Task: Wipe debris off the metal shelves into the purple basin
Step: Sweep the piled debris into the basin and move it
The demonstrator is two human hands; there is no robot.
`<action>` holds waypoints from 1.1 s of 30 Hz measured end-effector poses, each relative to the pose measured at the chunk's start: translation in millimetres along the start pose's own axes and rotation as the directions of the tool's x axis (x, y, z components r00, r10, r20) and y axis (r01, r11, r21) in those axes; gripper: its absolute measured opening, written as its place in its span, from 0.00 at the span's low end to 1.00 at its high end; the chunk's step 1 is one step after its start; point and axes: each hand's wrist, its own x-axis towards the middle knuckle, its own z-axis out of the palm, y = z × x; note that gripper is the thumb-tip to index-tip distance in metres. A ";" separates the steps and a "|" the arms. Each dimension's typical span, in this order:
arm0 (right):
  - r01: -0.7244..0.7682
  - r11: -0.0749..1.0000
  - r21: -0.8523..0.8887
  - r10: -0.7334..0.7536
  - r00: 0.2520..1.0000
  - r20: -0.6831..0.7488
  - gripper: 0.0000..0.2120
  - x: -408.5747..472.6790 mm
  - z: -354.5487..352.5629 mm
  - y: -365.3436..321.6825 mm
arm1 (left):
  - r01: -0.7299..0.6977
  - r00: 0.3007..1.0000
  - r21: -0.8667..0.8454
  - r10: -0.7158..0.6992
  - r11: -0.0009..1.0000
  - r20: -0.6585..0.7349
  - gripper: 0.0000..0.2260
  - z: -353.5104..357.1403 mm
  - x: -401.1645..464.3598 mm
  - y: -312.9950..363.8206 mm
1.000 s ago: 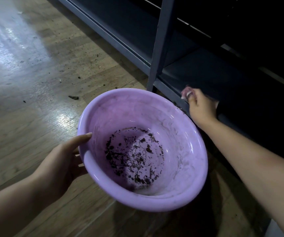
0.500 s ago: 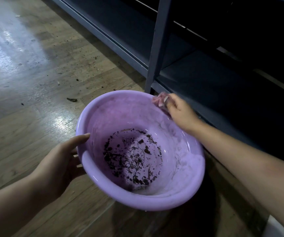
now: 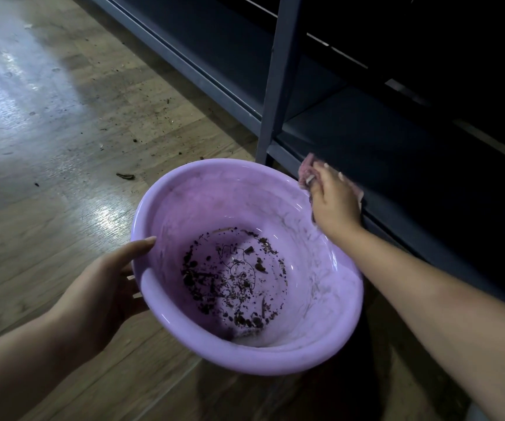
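So the right hand (image 3: 334, 200) is wrapped around a pinkish cloth (image 3: 307, 168), fingers curled over it, with a bit of the fabric poking out past the knuckles and another bit at the far side of the hand. The cloth is being pressed down at the front edge of the lowest metal shelf (image 3: 366, 141), just right of the grey upright post (image 3: 278, 77). That shelf is pretty dark, so whatever is lying on it can't really be made out.

The left hand (image 3: 105, 287) is clamped on the near-left rim of the purple basin (image 3: 184, 202), thumb laid along the top of the rim and the fingers tucked under the outside. The basin is held tilted, with its far-right rim tucked right up against the shelf edge, just below the cloth hand. A scatter of dark debris (image 3: 233, 278) is collected in the bottom of it, crumbs and small bits, spread over a faint line drawing printed on the base.

Everything else is wooden floor (image 3: 63, 123), glare on the left side, and plenty of little dark specks and one longer scrap (image 3: 126, 176) are left lying on the planks in front of the shelving.
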 end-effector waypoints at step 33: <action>-0.075 0.988 -0.135 0.084 0.994 0.069 0.26 -5.0 -39.0 60.5 | -0.022 1.000 0.039 0.022 0.999 -0.007 0.12 2.9 -6.7 -3.0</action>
